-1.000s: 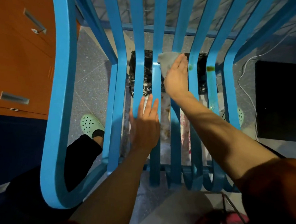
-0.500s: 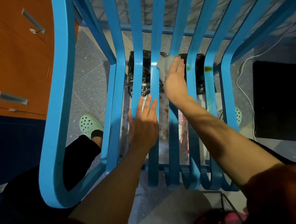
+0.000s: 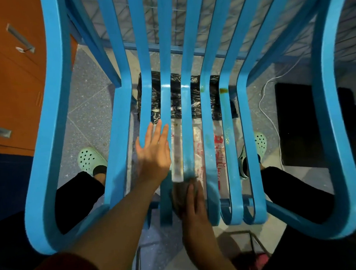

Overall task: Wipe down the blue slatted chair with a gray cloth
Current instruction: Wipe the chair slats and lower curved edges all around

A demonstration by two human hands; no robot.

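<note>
My left hand (image 3: 153, 155) lies flat, fingers straight, bracing the rigid, glossy blue slatted chair (image 3: 47, 122). Beneath my right hand's (image 3: 193, 205) outstretched, pressing fingers lies the limp gray fabric cloth (image 3: 179, 194), on a slat's front curl. It probably bunches, so I'd pin it broadly.

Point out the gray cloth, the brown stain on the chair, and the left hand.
gray cloth (image 3: 178, 195): head view, its blurred left edge.
brown stain (image 3: 224, 90): head view, middle of the blob.
left hand (image 3: 153, 157): head view, back of the hand.
</note>
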